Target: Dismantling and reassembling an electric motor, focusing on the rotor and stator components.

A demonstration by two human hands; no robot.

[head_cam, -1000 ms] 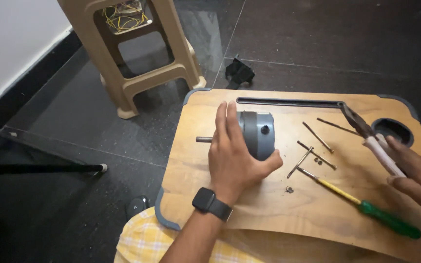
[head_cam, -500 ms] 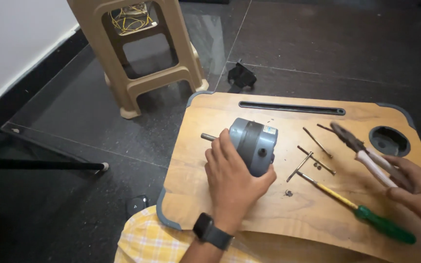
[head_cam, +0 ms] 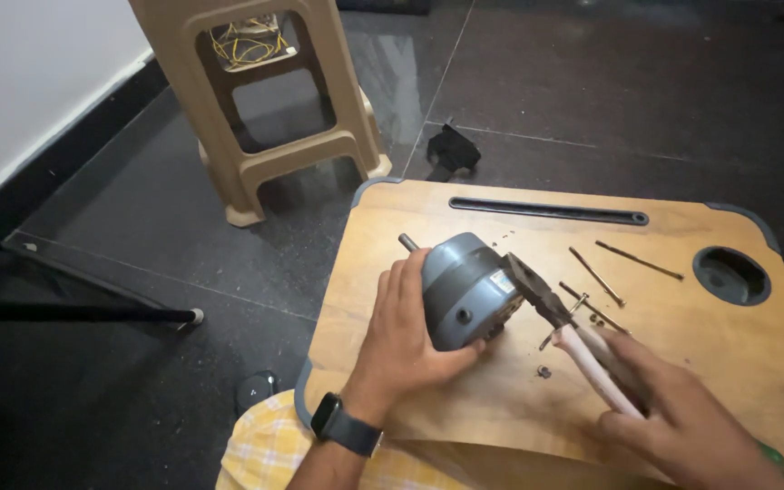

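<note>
Pliers (head_cam: 546, 304) moved onto motor (head_cam: 465, 290) | right hand (head_cam: 682, 422) grips handles | left hand (head_cam: 406, 331) clasps motor, shaft pointing upper-left

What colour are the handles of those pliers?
White or pale cream, seen in the head view: pliers held by the right hand.

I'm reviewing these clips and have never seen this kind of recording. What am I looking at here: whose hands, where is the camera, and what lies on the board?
The camera sits on a person's head and looks down at their own two bare hands. The left hand, with a dark watch on its wrist, steadies a grey motor on a wooden lap table. The right hand holds pliers with pale handles, their tip at the motor's end. Long thin bolts and small bits of hardware lie on the board beside them. A beige plastic stool stands on the dark floor behind.
</note>
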